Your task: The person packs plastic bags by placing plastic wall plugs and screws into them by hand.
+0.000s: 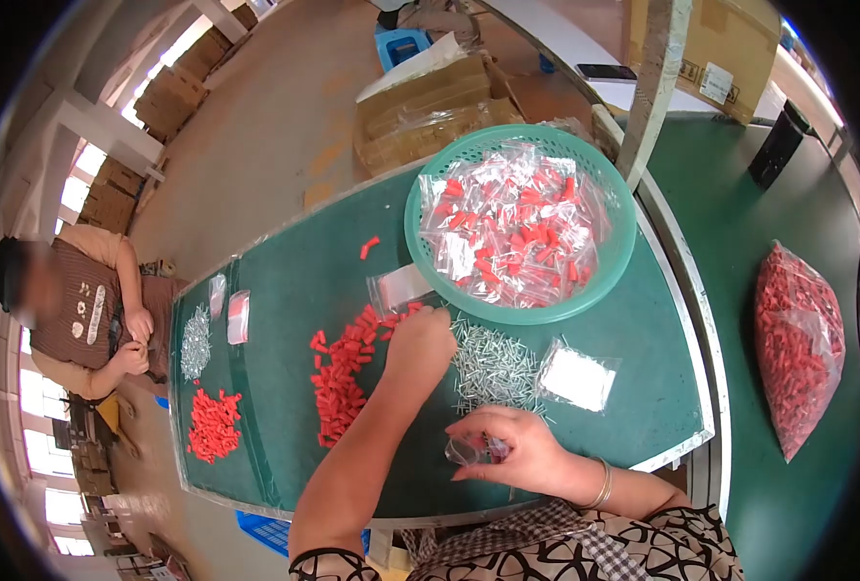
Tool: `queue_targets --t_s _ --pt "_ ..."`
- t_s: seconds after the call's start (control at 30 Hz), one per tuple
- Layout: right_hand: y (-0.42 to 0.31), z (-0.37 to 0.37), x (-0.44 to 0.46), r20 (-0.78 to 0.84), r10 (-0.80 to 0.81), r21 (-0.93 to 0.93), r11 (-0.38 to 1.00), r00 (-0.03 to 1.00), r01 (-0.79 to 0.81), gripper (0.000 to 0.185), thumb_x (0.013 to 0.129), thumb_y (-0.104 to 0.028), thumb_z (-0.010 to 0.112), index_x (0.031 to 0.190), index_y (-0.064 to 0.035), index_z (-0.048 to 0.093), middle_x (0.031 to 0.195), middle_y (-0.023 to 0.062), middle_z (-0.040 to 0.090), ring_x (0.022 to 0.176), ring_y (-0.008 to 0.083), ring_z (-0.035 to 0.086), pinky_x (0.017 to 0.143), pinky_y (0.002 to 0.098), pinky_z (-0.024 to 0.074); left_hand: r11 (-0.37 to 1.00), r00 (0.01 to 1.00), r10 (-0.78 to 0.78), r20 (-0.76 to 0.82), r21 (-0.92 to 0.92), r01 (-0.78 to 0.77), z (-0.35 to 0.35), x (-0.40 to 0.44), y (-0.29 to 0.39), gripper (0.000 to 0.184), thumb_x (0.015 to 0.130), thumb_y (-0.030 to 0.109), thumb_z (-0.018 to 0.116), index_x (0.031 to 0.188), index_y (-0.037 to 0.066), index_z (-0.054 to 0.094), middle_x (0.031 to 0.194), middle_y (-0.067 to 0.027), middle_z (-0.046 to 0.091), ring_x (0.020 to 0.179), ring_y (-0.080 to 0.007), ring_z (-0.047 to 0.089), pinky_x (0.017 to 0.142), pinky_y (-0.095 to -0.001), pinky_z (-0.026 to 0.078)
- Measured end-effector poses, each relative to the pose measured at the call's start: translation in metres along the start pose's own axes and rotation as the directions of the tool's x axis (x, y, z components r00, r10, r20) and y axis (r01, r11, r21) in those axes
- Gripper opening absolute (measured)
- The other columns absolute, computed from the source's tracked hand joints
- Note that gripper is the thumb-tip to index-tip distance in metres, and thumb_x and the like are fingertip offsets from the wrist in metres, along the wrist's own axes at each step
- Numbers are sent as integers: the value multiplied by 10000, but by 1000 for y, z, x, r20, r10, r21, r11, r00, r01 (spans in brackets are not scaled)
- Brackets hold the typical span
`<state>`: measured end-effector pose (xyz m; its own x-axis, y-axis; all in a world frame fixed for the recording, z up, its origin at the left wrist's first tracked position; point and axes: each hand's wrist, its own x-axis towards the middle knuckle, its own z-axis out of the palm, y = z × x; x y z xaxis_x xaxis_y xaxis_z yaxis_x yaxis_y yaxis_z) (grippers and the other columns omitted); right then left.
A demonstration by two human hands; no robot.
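My right hand (519,447) is closed around a small clear plastic bag (476,448) with something red inside, near the front edge of the table. My left hand (424,341) reaches to the left edge of a pile of silver screws (493,368). Its fingers are curled downward, and what they hold, if anything, is hidden. Left of that hand lies a heap of red plastic plugs (341,387). Just beyond it is a stack of flat clear bags (401,288). More flat bags (578,376) lie to the right of the screws.
A green basket (546,312) full of filled bags stands at the back right. Across the table is a co-worker (86,310), near a second screw pile (196,344) and red plugs (215,426). A large bag of red plugs (796,349) rests on the right-hand table.
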<state>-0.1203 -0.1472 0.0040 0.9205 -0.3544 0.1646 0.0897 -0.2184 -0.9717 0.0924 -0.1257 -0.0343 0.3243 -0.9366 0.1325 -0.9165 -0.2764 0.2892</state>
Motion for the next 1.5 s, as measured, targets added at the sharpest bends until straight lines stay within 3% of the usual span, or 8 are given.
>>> queue_targets --t_s 0.27,0.37,0.47,0.57,0.87,1.03,1.2,1.5 --pt "-1 -1 0 -15 25 -10 1000 1000 -26 467 693 -234 834 1094 -98 639 954 73 645 863 256 659 749 333 535 827 961 -272 48 -499 259 -19 -28 -13 109 807 65 666 858 -28 635 732 -56 623 633 -122 602 578 -277 483" --pt "1 0 0 -17 33 -8 999 999 -34 469 691 -234 834 1096 -98 639 943 71 643 848 253 654 741 336 532 508 839 -430 334 -679 531 -38 -30 0 109 824 61 668 879 -29 642 758 -28 635 625 -83 585 551 -250 469" --pt "0 0 0 -29 41 -14 999 999 -41 472 688 -231 835 1098 -102 640 935 70 641 844 247 653 734 338 530 472 805 -452 384 -663 581 -45 -32 2 116 804 43 671 897 -24 654 761 -35 640 615 -80 562 561 -242 459" --pt "2 1 2 -52 21 -36 999 998 -23 471 688 -226 835 1101 -109 641 933 71 641 847 243 653 733 338 530 900 961 -275 -6 -352 256 -27 -42 -10 114 793 35 671 894 -17 663 747 -28 634 610 -73 540 564 -238 445" --pt "8 2 3 -119 48 1 999 992 -49 461 665 -181 861 1069 -77 663 965 71 670 860 205 648 761 309 521 838 946 -323 -18 -471 277 -61 -62 9 96 772 1 672 865 9 645 772 -98 620 629 -225 594 579 -308 473" --pt "10 3 2 -153 113 28 993 982 -110 455 695 -178 839 1095 -77 649 1009 74 662 902 223 648 777 322 531 981 979 165 -117 -84 -175 -103 -86 52 147 749 30 642 888 32 594 754 -46 511 612 -167 536 522 -284 451" --pt "18 10 3 -200 49 22 999 979 -45 451 669 -105 834 1082 -70 656 1026 70 672 874 200 641 775 313 522 841 890 455 -2 329 -429 -104 -99 69 214 714 96 633 910 53 557 740 -27 406 594 -134 474 495 -256 439" --pt "11 7 3 -143 126 28 992 982 -123 450 681 -116 828 1096 -83 657 1019 64 671 844 199 622 735 303 511 899 957 262 -126 -328 -290 -93 -100 56 269 757 7 688 1018 38 629 883 -72 597 730 -203 607 564 -274 486"
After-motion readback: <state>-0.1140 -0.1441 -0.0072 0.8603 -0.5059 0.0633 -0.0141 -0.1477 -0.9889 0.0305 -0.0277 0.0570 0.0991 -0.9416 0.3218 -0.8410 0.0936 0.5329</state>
